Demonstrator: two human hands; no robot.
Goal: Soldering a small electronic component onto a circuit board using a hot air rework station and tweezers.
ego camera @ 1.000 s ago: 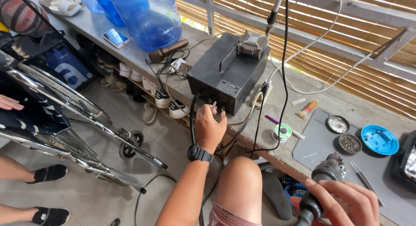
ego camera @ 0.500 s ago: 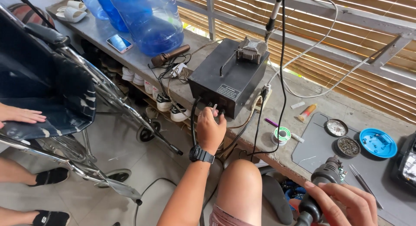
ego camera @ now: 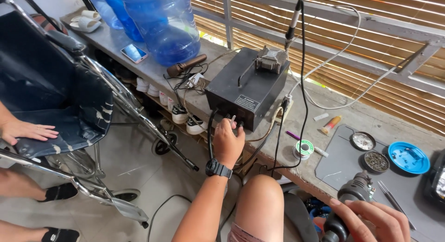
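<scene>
Left hand raised to the front panel of a black box-shaped unit on a concrete ledge, fingertips pinched together on a small control low on that panel, a black wristwatch on the wrist. Box set with its long axis running away from the wearer toward the slatted wall, control panel facing back toward the knee; a small finned metal block on its top, cables trailing off both sides. Right hand at the lower right edge, fingers wrapped tight around a dark handheld rotary tool, its body angled up and to the right with the nose pointing toward a grey work mat. On the mat: two round tins, a blue dish, tweezers. Solder spool near the ledge edge. Further left, a blue water jug, a phone, a microphone. Another person's hand flat on a wheelchair seat
</scene>
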